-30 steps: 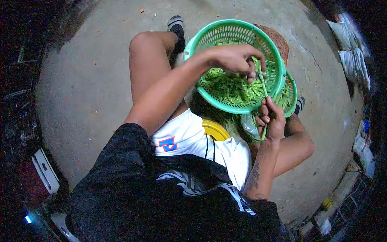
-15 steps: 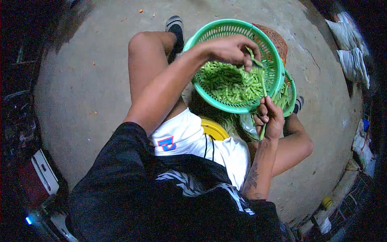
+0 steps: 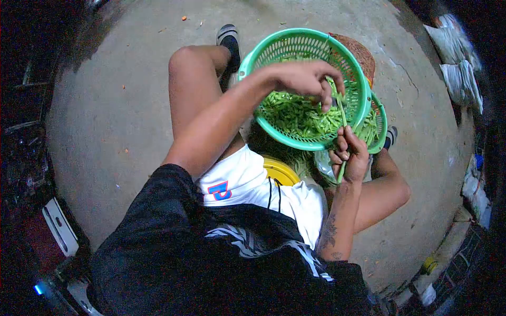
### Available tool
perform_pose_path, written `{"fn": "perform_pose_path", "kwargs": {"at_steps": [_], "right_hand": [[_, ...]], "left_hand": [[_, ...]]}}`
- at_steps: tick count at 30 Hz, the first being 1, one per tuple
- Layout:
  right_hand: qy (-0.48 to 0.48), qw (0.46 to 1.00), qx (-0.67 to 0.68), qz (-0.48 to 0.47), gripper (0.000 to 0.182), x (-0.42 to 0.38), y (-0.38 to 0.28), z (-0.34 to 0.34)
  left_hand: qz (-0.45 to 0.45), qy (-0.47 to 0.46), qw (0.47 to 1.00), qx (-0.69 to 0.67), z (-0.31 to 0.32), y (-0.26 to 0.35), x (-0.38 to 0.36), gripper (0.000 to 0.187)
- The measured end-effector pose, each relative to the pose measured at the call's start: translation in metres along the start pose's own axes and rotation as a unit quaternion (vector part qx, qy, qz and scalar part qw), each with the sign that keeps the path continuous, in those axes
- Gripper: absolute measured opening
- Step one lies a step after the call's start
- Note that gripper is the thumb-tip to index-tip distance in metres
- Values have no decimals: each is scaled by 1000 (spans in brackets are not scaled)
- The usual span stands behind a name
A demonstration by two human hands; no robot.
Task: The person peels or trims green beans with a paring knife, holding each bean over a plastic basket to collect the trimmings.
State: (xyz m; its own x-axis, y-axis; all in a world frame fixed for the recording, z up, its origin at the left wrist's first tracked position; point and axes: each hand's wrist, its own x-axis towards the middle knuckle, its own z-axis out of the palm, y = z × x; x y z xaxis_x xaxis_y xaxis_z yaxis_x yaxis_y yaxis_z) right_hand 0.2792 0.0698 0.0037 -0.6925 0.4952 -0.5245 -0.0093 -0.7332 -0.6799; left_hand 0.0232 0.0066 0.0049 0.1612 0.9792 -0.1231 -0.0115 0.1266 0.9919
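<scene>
Grey concrete floor (image 3: pixel 121 105) under green basket (image 3: pixel 295 42), dark edges around.

bare grey concrete floor (image 3: pixel 116 100), cracked at far right. tiny orange scraps (image 3: pixel 184 18) scattered far and left. white sacks (image 3: pixel 456 63) piled along the right edge. black shoe (image 3: pixel 228 37) planted far, centre.

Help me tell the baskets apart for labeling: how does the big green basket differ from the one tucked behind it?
The big green basket sits on top in full view; the lower green basket shows only a sliver of rim. The big one holds short cut bean pieces; the lower one holds longer beans. Both are green perforated plastic.
</scene>
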Motion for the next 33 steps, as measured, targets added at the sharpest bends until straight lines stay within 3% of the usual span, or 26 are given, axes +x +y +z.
{"fn": "perform_pose_path", "kwargs": {"at_steps": [13,16,18,23,29,31,33], "right_hand": [[80,996,-28,-22,27,5,1,12],[58,998,-6,-18,25,5,4,11],[41,999,23,-6,24,6,5,6],[16,997,79,11,24,8,8,1],[-11,993,115,22,22,11,10,-3],[-3,993,113,24,22,8,9,-2],[1,993,112,23,21,8,8,1]], "left_hand": [[3,-22,999,37,8,-2,3,35],[-12,-9,998,60,10,-2,2,35],[36,4,999,-8,3,-9,4,36],[0,31,999,-7,-18,-5,-3,30],[11,-48,999,-1,5,-10,9,33],[14,-40,999,11,-8,-8,5,31],[-2,28,1000,-12,-19,-6,1,30]]}}
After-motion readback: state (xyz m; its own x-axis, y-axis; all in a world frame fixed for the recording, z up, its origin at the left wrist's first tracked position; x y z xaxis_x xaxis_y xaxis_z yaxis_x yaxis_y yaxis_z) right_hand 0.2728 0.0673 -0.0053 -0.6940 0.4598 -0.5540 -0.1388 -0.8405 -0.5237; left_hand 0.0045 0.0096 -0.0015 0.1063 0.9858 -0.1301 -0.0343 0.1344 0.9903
